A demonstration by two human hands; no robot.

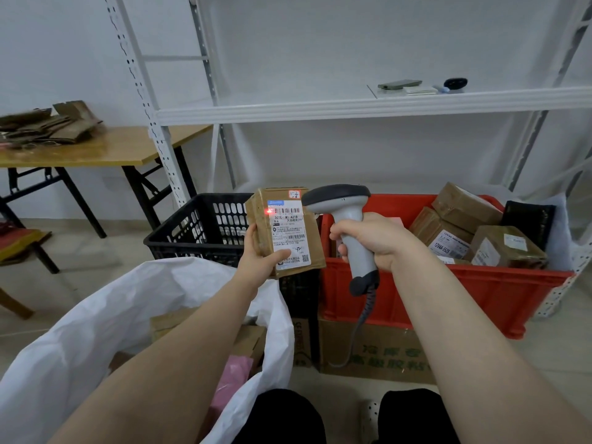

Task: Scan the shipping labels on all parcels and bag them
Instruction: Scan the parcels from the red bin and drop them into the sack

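My left hand (258, 256) grips a small brown cardboard parcel (315, 248) upright, its white shipping label (291, 233) facing me. A red scanner dot glows at the label's upper left, near the barcode. My right hand (371, 240) grips the grey handheld barcode scanner (344, 206) by its handle, head pointing left at the parcel; its cable hangs down. Below my left arm a large white bag (96, 331) stands open, with brown parcels and a pink one (235, 376) inside. The red crate (480, 293) on the right holds several labelled brown parcels (466, 208).
A black plastic basket (198, 232) stands behind the bag. The red crate sits on a cardboard box (374, 354). White metal shelving (352, 107) rises behind, with a few small items on it. A wooden folding table (105, 149) with flattened cardboard is at the left.
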